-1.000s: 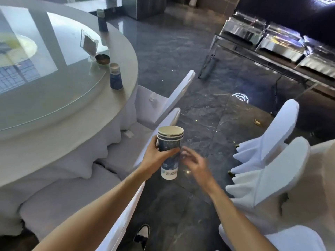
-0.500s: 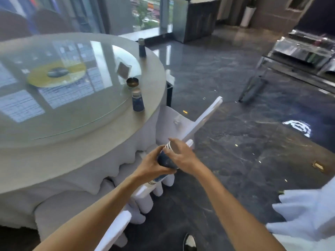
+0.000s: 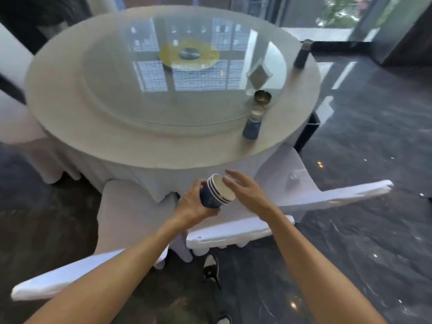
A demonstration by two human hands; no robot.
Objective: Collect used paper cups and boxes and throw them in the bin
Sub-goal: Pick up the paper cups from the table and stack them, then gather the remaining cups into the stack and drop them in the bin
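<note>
The view has swung back to the table [image 3: 70, 94], where the left hand [image 3: 195, 203] grips the cup stack [image 3: 216, 194], the open right hand [image 3: 245, 192] has slid off it, and two cups [image 3: 252, 123] wait at the right edge

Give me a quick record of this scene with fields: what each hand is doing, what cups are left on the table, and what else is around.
left hand: gripping a stack of paper cups, tilted, open end toward the right
right hand: open, fingers at the stack's rim, holding nothing
cups on table: one blue cup near the right edge; another dark cup at the far right edge
table: round, white cloth, glass turntable
other items: small metal bowl, clear card stand
seating: white-covered chairs
bin: not in view
</note>
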